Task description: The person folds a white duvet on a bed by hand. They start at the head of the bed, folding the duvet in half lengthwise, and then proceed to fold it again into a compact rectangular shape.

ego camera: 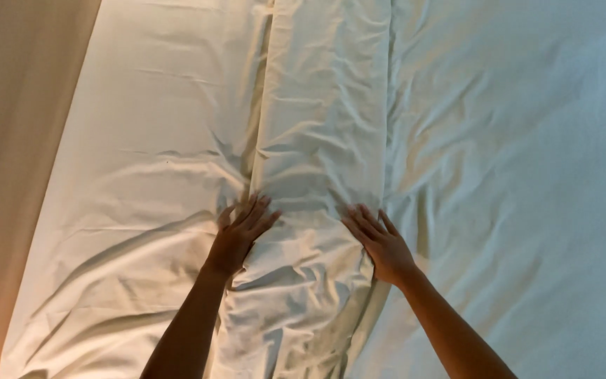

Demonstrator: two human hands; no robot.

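A long folded strip of pale cream sheet (324, 126) runs down the middle of a bed, lying on a wider wrinkled sheet (513, 175). My left hand (240, 231) lies flat with its fingers spread on the strip's left edge. My right hand (379, 242) rests palm down on the strip's right edge, fingers pointing up and left. Neither hand grips the cloth. Between the two hands the strip is creased and bunched.
The bed's left edge (57, 182) runs diagonally from the top down to the lower left. Beyond it is a plain beige floor or wall (8, 140). The wide sheet spreads to the right edge of the view.
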